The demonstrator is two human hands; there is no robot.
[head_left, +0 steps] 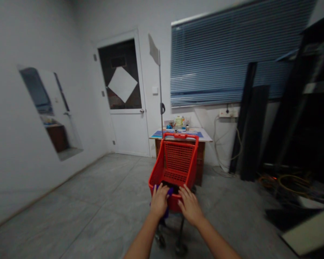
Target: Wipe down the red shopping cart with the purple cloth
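Note:
A small red shopping cart point(177, 158) stands on wheels in front of me, its low end nearest and its handle at the far side. Something purple, apparently a cloth point(166, 213), hangs at the near left corner of the rim. My left hand point(159, 202) presses it against the rim, with purple showing on both sides of the fingers. My right hand point(190, 205) lies on the near right part of the rim, fingers apart and holding nothing. A dark patch lies inside the basket behind my fingers; I cannot make out what it is.
Behind the cart is a desk point(205, 136) bearing bottles and small items. A pole with a pale flag point(153, 50) rises beside it. A white door point(129, 133) is at the back left, a mirror point(52, 111) on the left wall. Cables point(291, 181) and dark panels point(255, 133) stand right.

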